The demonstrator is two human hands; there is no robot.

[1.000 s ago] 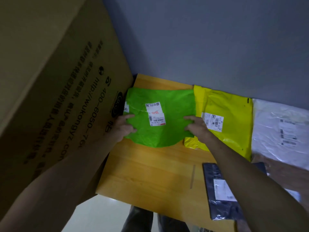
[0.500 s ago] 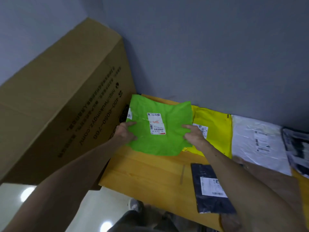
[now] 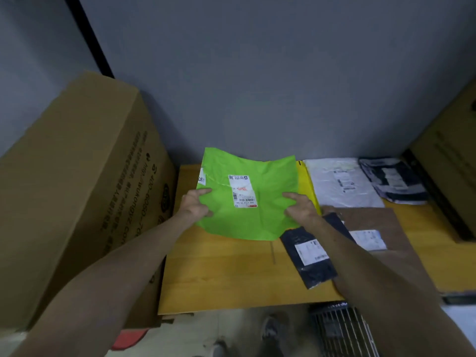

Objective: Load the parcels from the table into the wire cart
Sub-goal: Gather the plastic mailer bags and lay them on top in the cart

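A green parcel [image 3: 268, 202] with a white label is lifted off the wooden table [image 3: 226, 274], tilted up toward me. My left hand [image 3: 194, 204] grips its left edge and my right hand [image 3: 300, 208] grips its right edge. Behind it lies a yellow parcel [image 3: 307, 181], mostly hidden. A white parcel [image 3: 340, 184], a dark printed parcel [image 3: 394, 180], a dark blue parcel [image 3: 309, 256] and a brown parcel [image 3: 381, 220] lie on the table to the right. A corner of the wire cart [image 3: 340, 331] shows below the table's front edge.
A large cardboard box [image 3: 77, 189] stands against the table's left side. Another cardboard box [image 3: 450, 155] sits at the far right. A grey wall [image 3: 257, 73] runs behind the table. My shoes [image 3: 270, 328] show on the pale floor.
The green parcel has been raised off the table and pulled toward me in both hands. The view has pulled back, showing more of the table, the right-hand parcels and the cart.
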